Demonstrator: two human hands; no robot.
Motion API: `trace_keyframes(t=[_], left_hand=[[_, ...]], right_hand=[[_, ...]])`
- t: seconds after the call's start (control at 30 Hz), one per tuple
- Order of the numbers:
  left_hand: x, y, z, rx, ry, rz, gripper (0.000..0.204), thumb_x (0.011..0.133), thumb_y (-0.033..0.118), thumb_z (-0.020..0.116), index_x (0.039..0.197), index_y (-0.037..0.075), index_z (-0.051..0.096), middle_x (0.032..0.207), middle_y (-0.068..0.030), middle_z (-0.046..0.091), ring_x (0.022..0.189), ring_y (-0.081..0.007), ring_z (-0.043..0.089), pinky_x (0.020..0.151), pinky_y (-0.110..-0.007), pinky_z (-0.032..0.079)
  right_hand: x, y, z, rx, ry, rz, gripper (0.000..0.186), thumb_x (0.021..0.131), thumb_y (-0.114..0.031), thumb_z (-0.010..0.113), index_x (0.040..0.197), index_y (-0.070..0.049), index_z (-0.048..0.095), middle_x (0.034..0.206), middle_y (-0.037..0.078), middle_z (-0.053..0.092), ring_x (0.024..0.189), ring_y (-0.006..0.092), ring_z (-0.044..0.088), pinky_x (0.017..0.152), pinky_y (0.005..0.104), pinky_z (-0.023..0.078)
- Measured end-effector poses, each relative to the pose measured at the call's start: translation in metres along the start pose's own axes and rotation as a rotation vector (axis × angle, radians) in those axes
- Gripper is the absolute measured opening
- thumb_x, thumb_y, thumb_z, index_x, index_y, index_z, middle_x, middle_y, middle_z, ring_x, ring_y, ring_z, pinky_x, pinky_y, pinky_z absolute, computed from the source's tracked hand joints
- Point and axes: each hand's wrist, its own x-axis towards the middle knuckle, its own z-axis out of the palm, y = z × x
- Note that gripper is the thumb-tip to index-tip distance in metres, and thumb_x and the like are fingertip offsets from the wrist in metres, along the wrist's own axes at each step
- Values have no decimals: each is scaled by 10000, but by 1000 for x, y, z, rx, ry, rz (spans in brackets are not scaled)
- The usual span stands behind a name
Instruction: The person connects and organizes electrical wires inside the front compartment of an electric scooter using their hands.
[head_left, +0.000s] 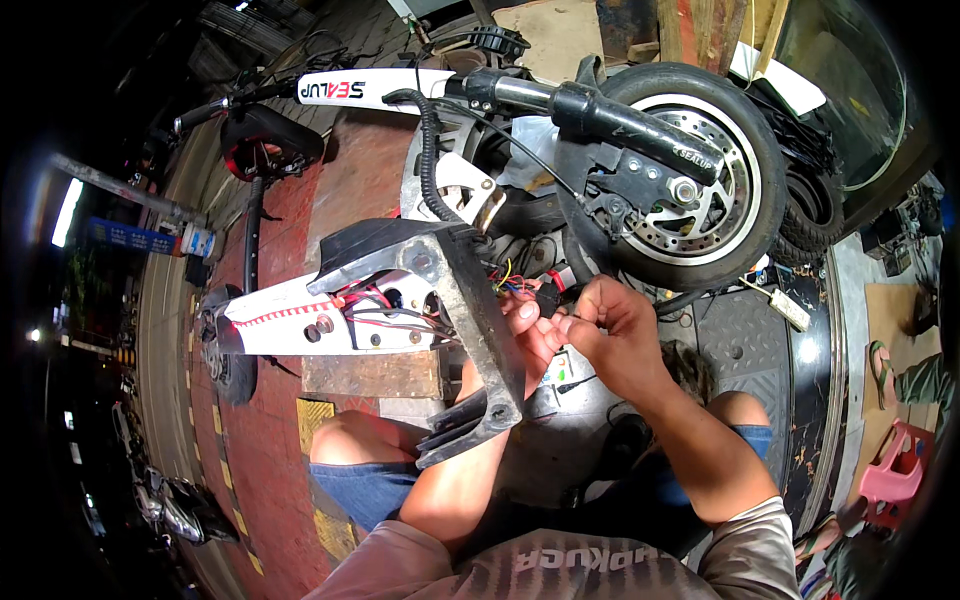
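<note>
Red paving (285, 235) spreads under a white scooter body (280, 328), whose thick dark end piece (490, 335) crosses in front of the left forearm. Just beyond that edge, the left hand (535, 335) has its fingers closed on coloured wires (510, 282) at a black connector (547, 297) — the right hand's (622, 325) thumb and forefinger meet beside it, whatever they pinch hidden — with the wheel (770, 180) near above and more room toward the lap

A small black connector (547, 294), bunched with thin red, yellow and blue wires (508, 278), sits at the fingers (524, 314).
</note>
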Motion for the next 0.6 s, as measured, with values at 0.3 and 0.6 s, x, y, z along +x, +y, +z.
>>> trace_keyframes(t=[0.3, 0.6], left_hand=[[-2, 3, 6, -52, -56, -87, 162, 848, 31, 795, 913, 95, 661, 875, -57, 688, 786, -283, 684, 711, -443, 576], [-2, 1, -1, -37, -22, -77, 189, 852, 74, 828, 967, 124, 686, 879, -8, 686, 789, -234, 661, 755, -420, 553]], right_hand=[[8, -27, -6, 306, -56, 124, 203, 906, 118, 643, 824, -32, 532, 789, 11, 652, 763, 92, 656, 694, 254, 523], [2, -8, -7, 124, -83, 111, 273, 929, 91, 694, 836, -78, 500, 793, -39, 595, 735, 35, 597, 638, 208, 445]])
